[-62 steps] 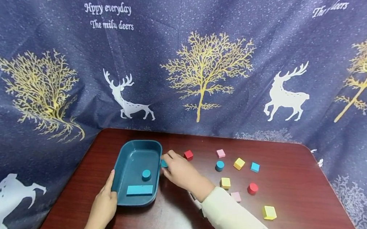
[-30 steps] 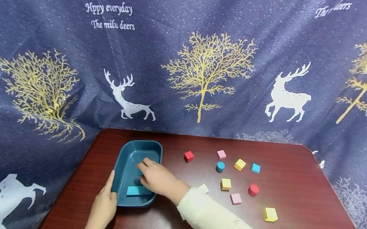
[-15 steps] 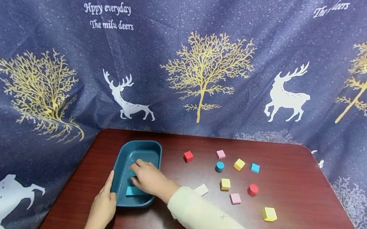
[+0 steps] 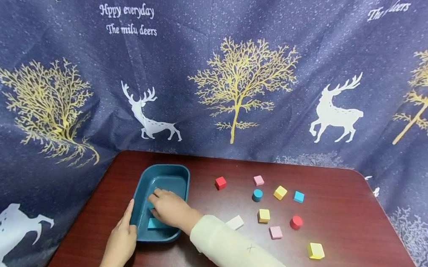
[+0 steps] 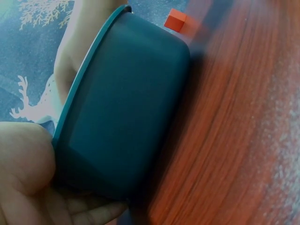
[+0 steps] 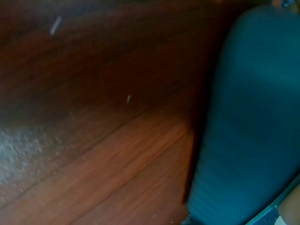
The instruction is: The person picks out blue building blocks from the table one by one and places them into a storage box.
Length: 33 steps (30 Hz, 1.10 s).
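On the left of the table stands a teal plastic tray point(image 4: 184, 177). The left hand point(image 4: 122, 238) lies against its outer left side, fingers stretched along the wall and thumb by the near corner. In the left wrist view, that hand point(image 5: 28, 178) touches the tray point(image 5: 126, 103) near its rim. The right hand point(image 4: 169, 207) reaches down inside the tray, with bent fingers pinching a small blue block point(image 4: 150, 204), mostly hidden. A flat blue rectangular block point(image 4: 155, 224) lies at the tray's near end, partly covered by the hand. The right wrist view shows the tray's outside point(image 6: 258, 117).
Right of the tray lie a red cube point(image 4: 220, 183), pink blocks point(image 4: 276, 232), a blue cylinder point(image 4: 257, 195), yellow blocks point(image 4: 316, 251), a blue block point(image 4: 299, 196), a red cylinder point(image 4: 296, 222) and a white block point(image 4: 235, 222) beside the sleeve. A patterned cloth point(image 4: 218, 87) hangs behind the table.
The right hand has carried the small blue block from beside the tray's right wall over the rim and leftward inside it. The left hand has stayed against the tray.
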Motion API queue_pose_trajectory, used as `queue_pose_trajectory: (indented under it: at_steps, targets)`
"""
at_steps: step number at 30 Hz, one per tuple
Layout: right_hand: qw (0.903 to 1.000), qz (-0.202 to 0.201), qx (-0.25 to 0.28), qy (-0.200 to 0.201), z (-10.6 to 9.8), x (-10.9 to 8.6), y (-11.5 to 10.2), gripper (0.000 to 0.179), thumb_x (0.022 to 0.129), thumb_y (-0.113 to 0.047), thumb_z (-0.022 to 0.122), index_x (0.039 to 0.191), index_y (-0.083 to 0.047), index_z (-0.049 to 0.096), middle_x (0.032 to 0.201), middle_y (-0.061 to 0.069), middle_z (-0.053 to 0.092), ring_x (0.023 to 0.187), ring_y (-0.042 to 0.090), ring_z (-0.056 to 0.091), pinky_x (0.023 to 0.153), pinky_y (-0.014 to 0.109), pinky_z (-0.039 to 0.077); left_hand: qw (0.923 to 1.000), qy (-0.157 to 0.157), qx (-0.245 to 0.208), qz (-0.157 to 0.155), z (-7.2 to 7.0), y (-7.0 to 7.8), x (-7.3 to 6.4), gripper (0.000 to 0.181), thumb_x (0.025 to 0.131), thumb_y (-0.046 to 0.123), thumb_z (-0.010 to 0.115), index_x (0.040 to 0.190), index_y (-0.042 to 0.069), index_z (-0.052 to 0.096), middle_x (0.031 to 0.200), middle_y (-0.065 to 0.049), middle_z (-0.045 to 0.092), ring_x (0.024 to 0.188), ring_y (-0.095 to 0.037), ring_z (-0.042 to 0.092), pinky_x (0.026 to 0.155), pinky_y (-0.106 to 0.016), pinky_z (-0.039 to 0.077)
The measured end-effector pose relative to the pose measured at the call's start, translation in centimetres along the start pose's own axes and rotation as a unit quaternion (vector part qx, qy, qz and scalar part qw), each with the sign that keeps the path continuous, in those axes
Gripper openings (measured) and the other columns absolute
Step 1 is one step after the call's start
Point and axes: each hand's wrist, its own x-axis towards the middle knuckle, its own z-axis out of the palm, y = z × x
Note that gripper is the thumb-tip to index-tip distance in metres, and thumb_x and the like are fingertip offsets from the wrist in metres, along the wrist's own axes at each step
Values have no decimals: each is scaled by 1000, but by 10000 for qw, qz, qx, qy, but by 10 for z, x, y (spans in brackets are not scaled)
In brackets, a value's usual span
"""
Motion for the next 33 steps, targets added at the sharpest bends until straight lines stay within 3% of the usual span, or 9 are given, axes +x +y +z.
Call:
queue_pose_trajectory:
  at_steps: [3, 8, 11, 15, 20, 33]
  targets:
    - [9999, 26, -61, -136, 3, 4, 0, 39, 101, -36, 61, 135, -16, 61, 133, 1, 63, 124, 14, 62, 103, 24, 49, 10000, 24, -4, 15, 0, 0, 0, 72, 96, 0, 39, 163, 11, 15, 150, -37, 40, 94, -39, 63, 80, -57, 49]
    - [9994, 99, -113, -302, 7, 7, 0, 40, 101, -36, 60, 136, -18, 60, 134, -1, 62, 122, 12, 62, 103, 23, 48, 10000, 80, -28, 25, 1, 1, -1, 73, 96, 0, 39, 163, 11, 15, 150, -36, 40, 107, -47, 63, 87, -62, 48]
    - [9990, 187, -83, -396, 7, 7, 0, 39, 101, -37, 60, 136, -19, 60, 136, 0, 62, 121, 11, 62, 100, 22, 50, 10000, 76, -36, 14, 1, 2, -1, 73, 96, 0, 39, 163, 11, 15, 150, -37, 41, 104, -45, 63, 86, -61, 48]
    - [9987, 275, -24, -417, 8, 6, 0, 35, 101, -36, 61, 132, -21, 62, 133, -1, 62, 112, 9, 65, 90, 20, 54, 10000, 73, -58, -1, 1, 2, -1, 73, 96, 0, 40, 163, 11, 15, 151, -36, 40, 100, -42, 64, 84, -61, 48]
    - [9985, 299, -11, -465, 9, 6, -1, 31, 100, -35, 62, 128, -22, 64, 123, -3, 64, 96, 7, 66, 79, 19, 55, 9999, 94, -70, -9, 0, 1, -2, 72, 96, 0, 40, 163, 11, 16, 150, -37, 41, 108, -48, 62, 87, -62, 48]
    - [9946, 486, 0, -915, 7, 7, -3, 31, 99, -38, 63, 129, -30, 65, 114, -8, 64, 87, 3, 63, 74, 16, 53, 9997, 232, -69, 78, 1, 1, -2, 73, 94, -2, 42, 162, 10, 19, 148, -36, 44, 102, -44, 63, 85, -61, 48]
